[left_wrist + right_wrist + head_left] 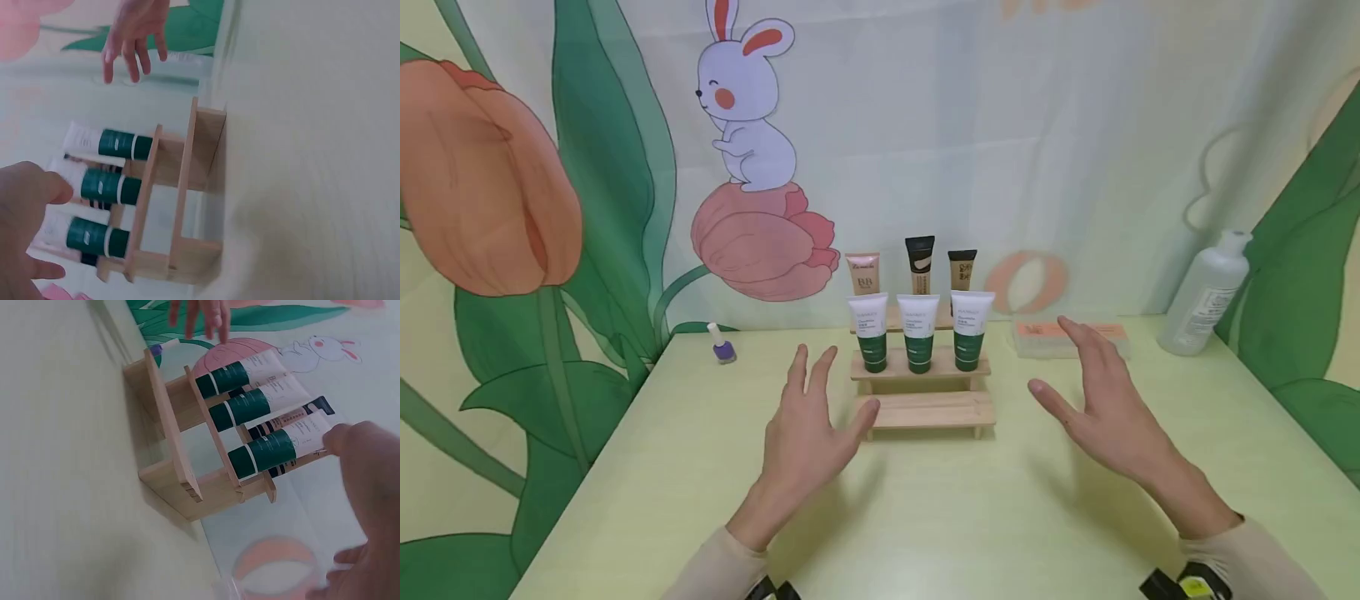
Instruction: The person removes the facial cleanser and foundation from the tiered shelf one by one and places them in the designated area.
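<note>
In the head view a tiered wooden stand (934,410) is set on the table between the two hands. Its front step is bare. On the middle step stand a left tube (872,333), a middle tube (919,333) and a right tube (970,331), all white above and green below. Behind them rise a pink tube (863,273), a black-topped tube (919,265) and a gold tube with a black end (961,271). My left hand (808,437) hovers left of the stand, fingers spread, holding nothing. On the right side my right hand (1108,417) is likewise spread and holds nothing.
A small purple nail polish bottle (721,343) with a white cap is at the back left. Toward the back right lie a flat clear box with an orange label (1067,340) and a large white bottle (1206,296). A printed curtain (925,125) hangs behind the table (970,517).
</note>
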`<state>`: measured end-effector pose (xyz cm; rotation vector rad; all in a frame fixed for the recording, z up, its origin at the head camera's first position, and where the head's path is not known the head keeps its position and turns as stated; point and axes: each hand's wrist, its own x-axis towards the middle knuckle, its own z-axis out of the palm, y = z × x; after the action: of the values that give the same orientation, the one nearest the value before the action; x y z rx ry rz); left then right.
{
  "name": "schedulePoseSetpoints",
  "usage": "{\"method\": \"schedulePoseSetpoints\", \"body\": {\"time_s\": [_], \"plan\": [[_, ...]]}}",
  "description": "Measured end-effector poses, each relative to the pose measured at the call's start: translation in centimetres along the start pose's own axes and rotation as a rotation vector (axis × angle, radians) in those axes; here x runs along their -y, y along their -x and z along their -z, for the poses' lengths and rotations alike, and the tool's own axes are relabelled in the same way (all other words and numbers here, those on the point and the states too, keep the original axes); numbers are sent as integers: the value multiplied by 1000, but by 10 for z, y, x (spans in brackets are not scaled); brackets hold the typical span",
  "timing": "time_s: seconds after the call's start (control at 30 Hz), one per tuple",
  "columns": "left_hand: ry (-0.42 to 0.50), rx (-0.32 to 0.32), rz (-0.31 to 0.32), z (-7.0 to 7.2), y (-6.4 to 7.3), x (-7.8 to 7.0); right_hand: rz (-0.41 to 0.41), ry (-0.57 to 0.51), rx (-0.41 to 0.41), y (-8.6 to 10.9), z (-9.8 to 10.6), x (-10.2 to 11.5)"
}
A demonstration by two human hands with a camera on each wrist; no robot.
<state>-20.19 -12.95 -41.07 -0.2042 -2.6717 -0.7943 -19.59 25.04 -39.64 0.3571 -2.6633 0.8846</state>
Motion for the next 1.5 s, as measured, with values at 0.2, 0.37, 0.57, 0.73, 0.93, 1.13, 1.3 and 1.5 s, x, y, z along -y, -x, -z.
{"method": "schedulePoseSetpoints", "body": {"time_s": [0.2,0.37,0.57,0.73,0.93,1.13,1.3,1.5], "plan": [[374,6,173,-15,-18,25,40,-291,-90,-23,-8,1],[546,98,311,-35,-23,42,27,-502,-118,-39,-26,-1],[748,174,260,-55,-24,55,29,-649,-118,-59,-47,-4],[746,213,191,-61,-23,61,21,-714,-99,-71,-59,1],[725,222,170,-65,-22,65,1,-717,-67,-77,-67,8],[737,230,159,-66,-21,69,-6,-698,-37,-79,-72,9],[749,229,150,-68,-20,70,-5,-668,-43,-78,-73,7],[756,236,137,-71,-21,72,8,-671,-71,-76,-63,4]]}}
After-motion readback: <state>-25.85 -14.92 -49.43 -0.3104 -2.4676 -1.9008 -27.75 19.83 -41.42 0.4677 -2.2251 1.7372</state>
